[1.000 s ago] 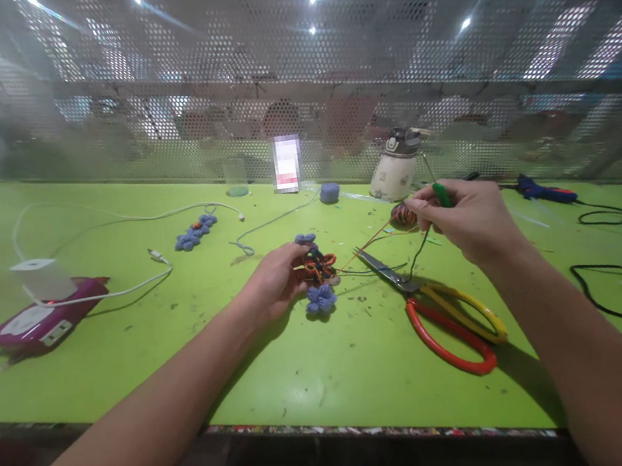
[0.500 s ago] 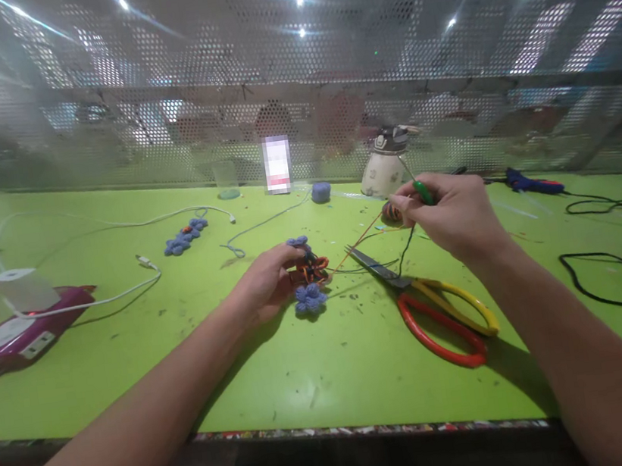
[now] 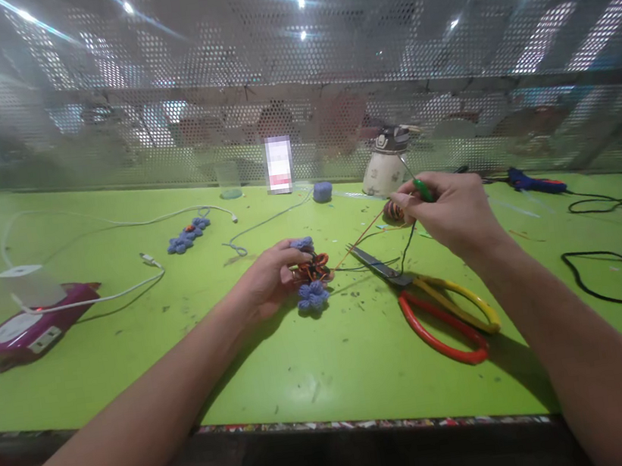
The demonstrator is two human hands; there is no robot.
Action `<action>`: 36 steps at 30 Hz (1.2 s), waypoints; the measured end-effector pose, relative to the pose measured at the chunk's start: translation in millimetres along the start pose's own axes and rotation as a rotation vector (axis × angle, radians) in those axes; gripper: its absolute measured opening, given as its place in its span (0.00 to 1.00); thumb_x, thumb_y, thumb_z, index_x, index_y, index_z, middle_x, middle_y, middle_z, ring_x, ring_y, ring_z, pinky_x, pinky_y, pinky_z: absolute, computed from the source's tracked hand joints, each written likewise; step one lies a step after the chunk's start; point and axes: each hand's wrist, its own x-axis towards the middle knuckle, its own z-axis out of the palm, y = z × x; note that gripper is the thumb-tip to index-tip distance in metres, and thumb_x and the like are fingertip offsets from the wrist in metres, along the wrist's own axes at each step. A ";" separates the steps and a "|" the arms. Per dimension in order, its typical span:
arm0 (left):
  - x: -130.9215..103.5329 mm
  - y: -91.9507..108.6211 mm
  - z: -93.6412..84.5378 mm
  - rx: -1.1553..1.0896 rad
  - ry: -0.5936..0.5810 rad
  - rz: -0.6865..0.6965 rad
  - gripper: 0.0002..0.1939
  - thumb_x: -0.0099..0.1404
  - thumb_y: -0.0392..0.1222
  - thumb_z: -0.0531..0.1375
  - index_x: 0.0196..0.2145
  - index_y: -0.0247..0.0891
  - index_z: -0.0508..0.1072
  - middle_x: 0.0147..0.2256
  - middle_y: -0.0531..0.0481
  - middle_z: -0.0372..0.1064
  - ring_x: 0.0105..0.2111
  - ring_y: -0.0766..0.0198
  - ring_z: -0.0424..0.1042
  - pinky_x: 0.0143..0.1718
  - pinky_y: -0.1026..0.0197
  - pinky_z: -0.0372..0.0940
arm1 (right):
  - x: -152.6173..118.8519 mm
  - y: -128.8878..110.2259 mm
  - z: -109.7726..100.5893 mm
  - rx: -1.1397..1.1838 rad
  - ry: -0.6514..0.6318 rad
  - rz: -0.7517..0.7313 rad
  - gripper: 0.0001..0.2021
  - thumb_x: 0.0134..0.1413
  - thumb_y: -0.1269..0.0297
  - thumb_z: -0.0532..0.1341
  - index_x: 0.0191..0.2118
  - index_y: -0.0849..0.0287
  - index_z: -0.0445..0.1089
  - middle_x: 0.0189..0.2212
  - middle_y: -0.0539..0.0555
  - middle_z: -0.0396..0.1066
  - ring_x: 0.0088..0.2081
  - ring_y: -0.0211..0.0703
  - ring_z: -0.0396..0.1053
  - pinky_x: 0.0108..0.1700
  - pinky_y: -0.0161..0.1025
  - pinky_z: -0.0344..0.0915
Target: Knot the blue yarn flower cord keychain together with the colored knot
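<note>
Back from the tabletop's near edge (image 3: 306, 417), my left hand (image 3: 274, 276) gripped crocheted flowers (image 3: 312, 296), likely tensioning the orange strand (image 3: 365, 230). My right hand (image 3: 450, 207) pinched a green-handled tool (image 3: 423, 189)

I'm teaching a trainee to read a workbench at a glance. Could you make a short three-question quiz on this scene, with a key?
1. Which hand holds the green-handled tool?
2. True or false: the nearer purple-flowered piece lies untouched by either hand.
3. What colours are the handles of the scissors?
A) both blue
B) one red, one yellow
C) both black

Key:
1. The right hand.
2. False; the left hand holds it.
3. B.
</note>
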 end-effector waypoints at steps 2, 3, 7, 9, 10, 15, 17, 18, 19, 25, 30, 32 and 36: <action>0.0 -0.5 -0.2 -0.005 -0.011 0.003 0.15 0.54 0.26 0.58 0.40 0.35 0.64 0.37 0.40 0.69 0.33 0.52 0.77 0.42 0.47 0.71 | -0.2 -0.8 0.2 0.014 -0.012 0.005 0.07 0.48 0.66 0.62 0.22 0.58 0.70 0.18 0.50 0.68 0.22 0.38 0.63 0.27 0.37 0.59; -0.2 -0.6 -0.3 -0.011 -0.012 0.007 0.16 0.53 0.25 0.57 0.40 0.35 0.64 0.38 0.40 0.69 0.34 0.51 0.77 0.42 0.47 0.70 | -0.5 -1.4 0.1 0.020 -0.015 0.007 0.07 0.48 0.66 0.62 0.23 0.58 0.70 0.17 0.50 0.68 0.21 0.38 0.63 0.27 0.37 0.59; -0.7 -0.6 -1.3 -0.029 -0.012 0.003 0.18 0.51 0.23 0.56 0.41 0.34 0.64 0.38 0.39 0.69 0.38 0.49 0.76 0.43 0.46 0.70 | -1.0 -2.8 -0.3 0.025 0.007 -0.009 0.06 0.47 0.65 0.63 0.23 0.59 0.71 0.16 0.48 0.67 0.20 0.37 0.63 0.24 0.35 0.59; -0.2 -0.6 -2.6 -0.027 -0.027 -0.010 0.18 0.52 0.24 0.56 0.41 0.34 0.65 0.39 0.39 0.69 0.37 0.47 0.76 0.41 0.44 0.71 | -1.0 -2.7 -0.2 0.026 0.015 -0.014 0.05 0.47 0.65 0.63 0.24 0.59 0.71 0.15 0.48 0.67 0.20 0.37 0.63 0.24 0.35 0.59; 0.3 -0.8 -3.2 -0.032 -0.034 -0.007 0.17 0.52 0.24 0.56 0.41 0.34 0.65 0.39 0.39 0.69 0.37 0.47 0.76 0.41 0.44 0.70 | -0.9 -2.7 -0.2 0.025 0.011 -0.013 0.05 0.47 0.65 0.63 0.24 0.59 0.71 0.15 0.48 0.67 0.19 0.37 0.63 0.24 0.35 0.59; 2.8 -2.2 -3.0 -0.103 -0.004 0.052 0.12 0.54 0.24 0.54 0.37 0.31 0.67 0.35 0.39 0.70 0.37 0.51 0.75 0.45 0.42 0.69 | -0.9 -3.5 0.6 0.027 0.009 -0.010 0.05 0.47 0.66 0.63 0.24 0.60 0.72 0.16 0.49 0.67 0.20 0.37 0.63 0.24 0.35 0.59; 3.6 -2.9 -1.6 -0.122 0.022 0.063 0.11 0.54 0.23 0.53 0.36 0.30 0.67 0.34 0.38 0.70 0.37 0.51 0.75 0.45 0.41 0.69 | -1.4 -4.7 0.8 0.038 0.025 -0.011 0.04 0.47 0.67 0.63 0.24 0.59 0.72 0.16 0.48 0.67 0.20 0.36 0.63 0.24 0.35 0.59; 4.1 -3.3 -1.0 -0.129 0.035 0.064 0.11 0.55 0.23 0.53 0.35 0.29 0.67 0.33 0.37 0.70 0.37 0.50 0.75 0.45 0.40 0.69 | -1.8 -5.5 0.8 0.047 0.038 -0.013 0.04 0.47 0.67 0.64 0.24 0.59 0.72 0.16 0.48 0.67 0.19 0.36 0.63 0.25 0.35 0.60; 4.6 -3.6 -0.5 -0.134 0.045 0.063 0.10 0.55 0.23 0.53 0.35 0.29 0.67 0.33 0.36 0.70 0.38 0.49 0.75 0.45 0.40 0.70 | -2.3 -6.4 0.8 0.058 0.049 -0.013 0.04 0.47 0.67 0.64 0.24 0.59 0.72 0.16 0.48 0.66 0.19 0.36 0.63 0.25 0.35 0.60; 6.2 -5.7 -0.3 -0.098 0.029 0.053 0.06 0.59 0.27 0.52 0.34 0.32 0.65 0.34 0.35 0.71 0.38 0.47 0.76 0.42 0.42 0.71 | -6.0 -10.9 1.0 0.131 0.075 -0.025 0.05 0.49 0.65 0.64 0.26 0.59 0.72 0.16 0.48 0.66 0.19 0.35 0.62 0.25 0.35 0.60; 3.3 -5.3 0.2 -0.023 0.014 0.037 0.06 0.62 0.28 0.52 0.37 0.32 0.65 0.37 0.34 0.71 0.36 0.49 0.77 0.40 0.46 0.72 | -6.9 -12.8 1.6 0.158 0.083 -0.042 0.04 0.48 0.66 0.64 0.26 0.59 0.72 0.16 0.48 0.66 0.19 0.35 0.63 0.24 0.34 0.61; 2.9 -4.8 0.0 -0.017 0.007 0.028 0.06 0.63 0.29 0.53 0.39 0.31 0.64 0.38 0.33 0.71 0.35 0.50 0.77 0.40 0.46 0.72 | -6.3 -12.6 0.9 0.134 0.094 -0.045 0.04 0.48 0.66 0.64 0.25 0.59 0.72 0.16 0.47 0.66 0.19 0.35 0.62 0.24 0.34 0.61; 3.2 -3.7 -1.2 -0.003 0.023 0.028 0.07 0.64 0.30 0.53 0.41 0.31 0.65 0.40 0.33 0.72 0.35 0.52 0.77 0.40 0.49 0.72 | -3.7 -9.7 -1.4 0.112 0.122 -0.035 0.05 0.48 0.65 0.64 0.25 0.59 0.72 0.15 0.47 0.65 0.18 0.35 0.62 0.23 0.34 0.60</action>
